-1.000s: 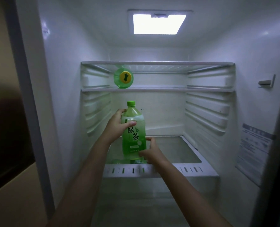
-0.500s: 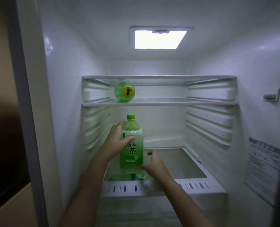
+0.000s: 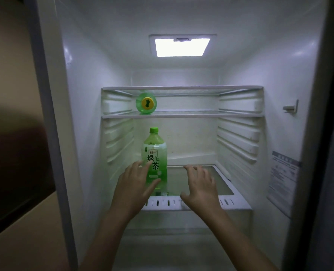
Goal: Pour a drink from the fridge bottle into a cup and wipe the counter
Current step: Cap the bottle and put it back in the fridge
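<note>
A green tea bottle (image 3: 154, 153) with a green cap stands upright on the lower glass shelf (image 3: 217, 184) of the open fridge. My left hand (image 3: 135, 184) hovers just in front of its lower label with fingers spread, holding nothing; I cannot tell whether a fingertip still touches it. To the right of the bottle and apart from it, my right hand (image 3: 200, 187) is also open over the shelf's front edge. No cup or cloth is in view.
A second green bottle (image 3: 146, 103) lies on its side on the upper shelf (image 3: 201, 114), its yellow-marked cap facing me. White ribbed fridge walls close in on both sides. A label sticker (image 3: 281, 178) sits on the right wall. The fridge's left frame (image 3: 50, 133) stands close.
Both hands held the bottle a second ago. They set it down on the lower shelf, let go and drew back with fingers spread; the view has pulled back.
</note>
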